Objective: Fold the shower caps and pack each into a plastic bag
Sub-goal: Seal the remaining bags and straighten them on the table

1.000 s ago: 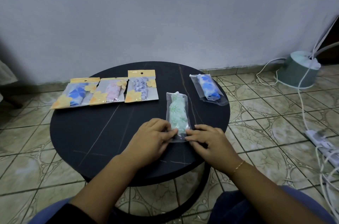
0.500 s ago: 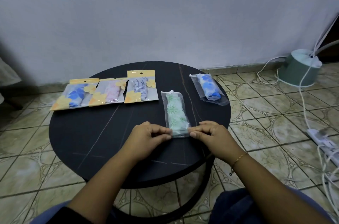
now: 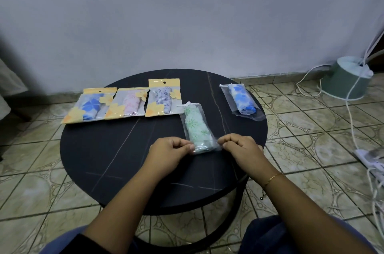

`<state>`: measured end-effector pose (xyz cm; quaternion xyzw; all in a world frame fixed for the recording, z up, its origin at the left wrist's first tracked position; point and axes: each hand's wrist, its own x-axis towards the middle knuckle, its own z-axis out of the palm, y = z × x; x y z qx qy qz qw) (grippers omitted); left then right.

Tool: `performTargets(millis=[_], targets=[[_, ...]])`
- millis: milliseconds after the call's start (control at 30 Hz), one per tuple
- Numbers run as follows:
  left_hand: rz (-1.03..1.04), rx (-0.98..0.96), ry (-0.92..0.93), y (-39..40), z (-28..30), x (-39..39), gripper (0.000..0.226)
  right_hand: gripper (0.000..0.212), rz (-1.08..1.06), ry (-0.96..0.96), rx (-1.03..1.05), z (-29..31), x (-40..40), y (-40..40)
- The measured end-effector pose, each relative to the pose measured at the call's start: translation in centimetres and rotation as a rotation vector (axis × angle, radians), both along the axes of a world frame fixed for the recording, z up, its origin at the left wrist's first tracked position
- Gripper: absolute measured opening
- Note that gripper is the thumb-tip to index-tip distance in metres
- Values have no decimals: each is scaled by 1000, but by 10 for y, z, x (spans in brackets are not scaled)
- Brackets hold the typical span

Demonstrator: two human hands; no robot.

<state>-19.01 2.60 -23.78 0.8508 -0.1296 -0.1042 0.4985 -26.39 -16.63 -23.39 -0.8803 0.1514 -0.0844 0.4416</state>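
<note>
Curled fingers (image 3: 190, 146) of the left hand (image 3: 168, 153) and the right hand (image 3: 242, 146) pinch the two near corners of the clear plastic bag with the folded green-flowered shower cap (image 3: 197, 129) inside. The bag lies flat on the round black bench (image 3: 116, 156), its long axis running away from the person and leaning slightly left, the near end midway between both hands. Whether that near mouth is sealed is hard to make out; the film is transparent and the fingertips cover its edges
</note>
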Motion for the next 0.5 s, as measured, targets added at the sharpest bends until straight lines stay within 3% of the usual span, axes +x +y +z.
performTargets(millis=[300,500], targets=[[-58,44,42,3,6,-2,5,31,16,115,-328,3,10,6],[87,127,-11,-4,8,-6,22,44,-2,210,-563,6,17,17]])
